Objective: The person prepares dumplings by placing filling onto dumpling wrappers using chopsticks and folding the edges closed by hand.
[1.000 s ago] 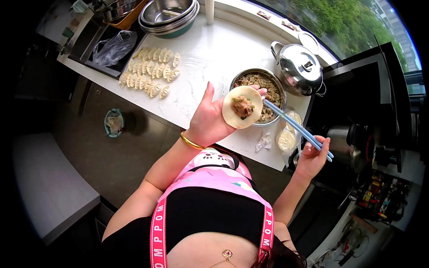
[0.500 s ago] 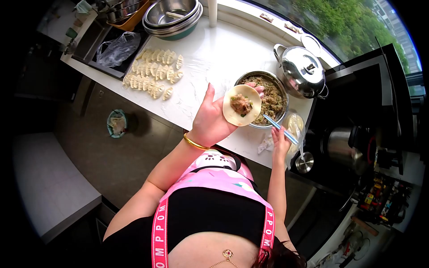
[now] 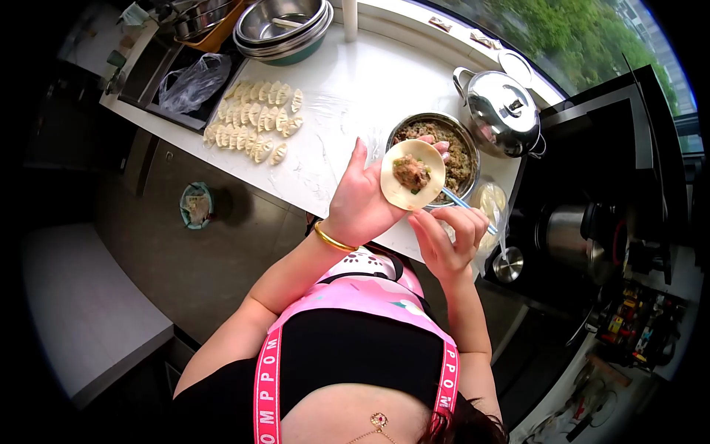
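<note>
My left hand [image 3: 366, 200] holds a round dumpling wrapper [image 3: 393, 189] on its palm and fingers, with a lump of meat filling [image 3: 411, 173] in the middle. Bent fingers of my right hand [image 3: 452, 240] meet the wrapper's lower edge at their tips. Behind that hand, blue chopsticks [image 3: 460, 200] lean over the rim of a steel bowl [image 3: 478, 166], apparently loose. Minced filling [image 3: 460, 159] fills the bowl, partly hidden by the wrapper and left fingers. Rows of folded dumplings [image 3: 251, 115] lie on the counter to the left.
A lidded steel pot [image 3: 503, 111] stands behind the bowl, near the window. Bagged wrappers [image 3: 489, 200] lie right of the bowl, next to the black stove. Stacked basins [image 3: 285, 44] are at the back left, beside a sink with a plastic bag [image 3: 194, 83].
My right hand has left the chopsticks at the bowl and come left to the wrapper's edge. My left hand has shifted slightly right with the wrapper and filling.
</note>
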`<state>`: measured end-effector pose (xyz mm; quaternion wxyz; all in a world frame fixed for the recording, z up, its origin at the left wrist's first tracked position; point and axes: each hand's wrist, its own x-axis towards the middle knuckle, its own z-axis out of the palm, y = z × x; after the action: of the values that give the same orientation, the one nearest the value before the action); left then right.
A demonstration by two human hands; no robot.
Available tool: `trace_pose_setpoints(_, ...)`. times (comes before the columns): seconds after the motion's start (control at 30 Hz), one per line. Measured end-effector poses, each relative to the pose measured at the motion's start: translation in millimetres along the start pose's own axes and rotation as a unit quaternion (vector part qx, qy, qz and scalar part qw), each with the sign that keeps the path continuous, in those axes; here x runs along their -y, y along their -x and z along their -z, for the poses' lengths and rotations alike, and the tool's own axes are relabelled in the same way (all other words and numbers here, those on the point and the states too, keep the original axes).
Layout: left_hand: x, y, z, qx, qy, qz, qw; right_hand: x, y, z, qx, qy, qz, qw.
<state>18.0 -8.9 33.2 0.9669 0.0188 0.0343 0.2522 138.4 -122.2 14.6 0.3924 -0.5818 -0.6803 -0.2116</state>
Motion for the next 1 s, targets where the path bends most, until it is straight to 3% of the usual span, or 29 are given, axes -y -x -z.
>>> trace_pose_setpoints(0.47, 10.2, 2.2, 3.1, -0.01, -0.009, -0.018, 1.0, 0.1, -6.8, -8.4, -0.017, 0.04, 0.039, 0.998)
trace_pose_setpoints(0.57, 17.5, 1.3, 8.2, -0.027, -0.011, -0.034, 0.999, 4.1, -13.0, -8.9, -0.024, 0.021, -0.012, 0.999)
trace_pose_setpoints(0.67, 25.1, 2.6, 19.5, -0.007, -0.051, -0.056, 0.997, 3.8, -16.7, -15.7, -0.067, -0.037, -0.176, 0.981)
trace_pose_setpoints(0.73, 31.2, 4.6, 19.7, -0.033, -0.214, -0.095, 0.972, 3.9, -22.9, -18.1, -0.092, -0.068, -0.247, 0.962)
trace_pose_setpoints(1.0, 36.7, 3.4, 24.6, -0.062, -0.204, -0.1, 0.972, 4.4, -22.5, -23.5, -0.097, -0.07, -0.278, 0.953)
